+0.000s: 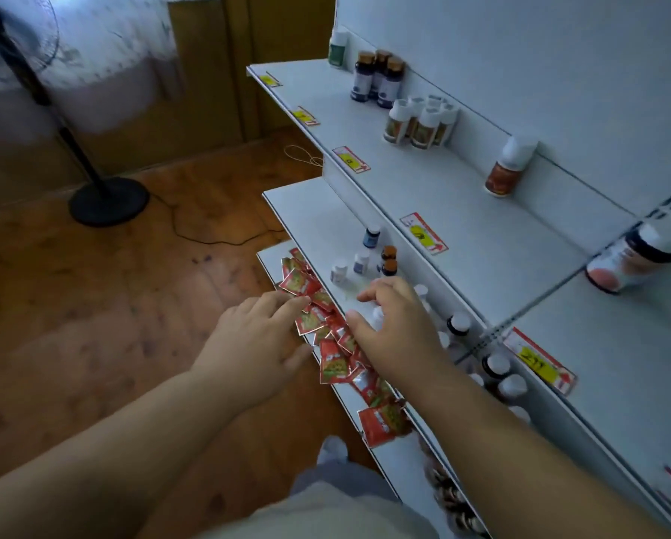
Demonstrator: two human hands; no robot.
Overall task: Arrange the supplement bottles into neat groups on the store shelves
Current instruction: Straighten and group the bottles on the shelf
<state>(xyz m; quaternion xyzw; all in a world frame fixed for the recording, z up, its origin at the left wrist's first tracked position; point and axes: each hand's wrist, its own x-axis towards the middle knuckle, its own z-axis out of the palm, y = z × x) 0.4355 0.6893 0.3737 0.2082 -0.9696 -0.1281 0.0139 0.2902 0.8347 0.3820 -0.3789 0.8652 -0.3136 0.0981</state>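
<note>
Low in the frame, both forearms reach up toward the shelving at centre. The left hand [256,336] is spread with relaxed, straight fingers, its tips touching the red sachets [326,328] heaped along the front edge of the lowest shelf [388,457]; it holds nothing. Just to its right, the right hand [394,328] arches over a small white-capped bottle [377,317] on the middle shelf [306,212], thumb and fingers curled round it from above, so it looks to be gripping that bottle, though the palm hides most of it. The bottle stands upright, its long axis vertical, directly under the right hand and well nearer to it than to the left. Just beyond the fingertips, toward frame centre, stand scattered small bottles [361,262], loose and ungrouped; more dark-capped bottles [458,324] crowd to the right, under the upper shelf's lip. Judging by this, the held bottle needs a short carry up-frame to join its like. Farther off, the top shelf [462,212] carries tidy clusters: white-lidded bottles [419,122] and amber-capped bottles [378,77] at upper centre, and a lone orange-labelled bottle [506,169] to the right.
</note>
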